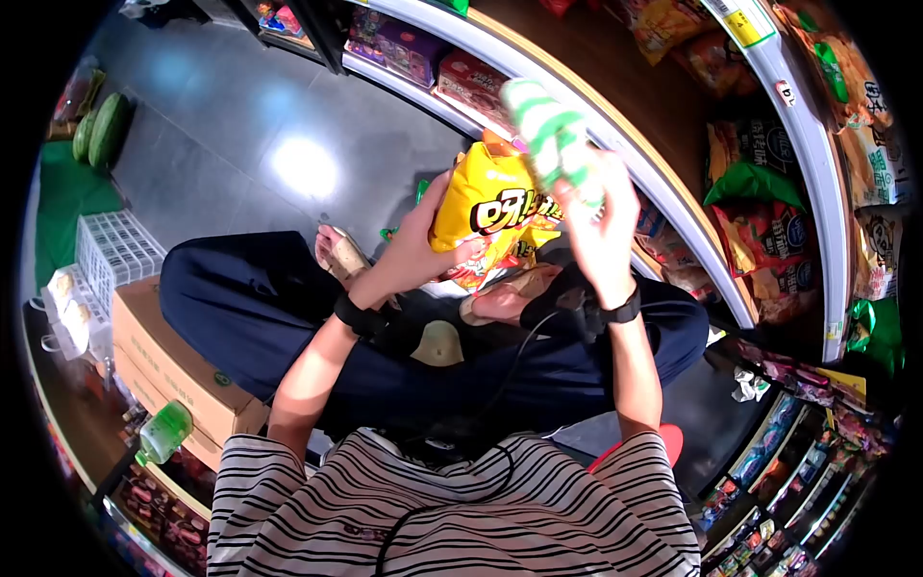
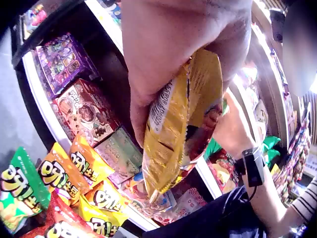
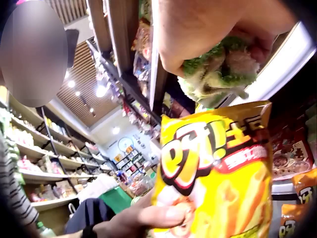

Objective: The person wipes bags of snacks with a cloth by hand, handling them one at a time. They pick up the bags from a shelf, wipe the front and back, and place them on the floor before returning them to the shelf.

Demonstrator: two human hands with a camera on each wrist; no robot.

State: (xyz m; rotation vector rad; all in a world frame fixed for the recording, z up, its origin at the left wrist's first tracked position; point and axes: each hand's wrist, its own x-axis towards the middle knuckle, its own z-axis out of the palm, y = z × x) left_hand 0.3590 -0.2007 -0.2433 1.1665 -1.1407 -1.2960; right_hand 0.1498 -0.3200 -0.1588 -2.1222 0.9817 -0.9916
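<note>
My left hand (image 1: 415, 245) grips a yellow bag of chips (image 1: 490, 192) by its side, with the thumb across its printed front in the right wrist view. In the left wrist view the same chip bag (image 2: 166, 144) shows its gold edge and barcode. A bunched green-and-white striped cloth (image 1: 550, 135) is in my right hand (image 1: 606, 231), blurred in the head view. Seen from the right wrist, the fluffy cloth (image 3: 223, 72) sits just above the bag's top edge, with the fingers curled round it.
Shelves with a white edge (image 1: 663, 192) run along the right, holding snack bags (image 1: 769, 231). Several upright chip bags (image 2: 74, 168) stand on the floor beside boxes (image 2: 86, 111) on the lowest shelf. Cardboard boxes (image 1: 159, 351), a green bottle (image 1: 165, 431) and a white basket (image 1: 120, 245) are at the left.
</note>
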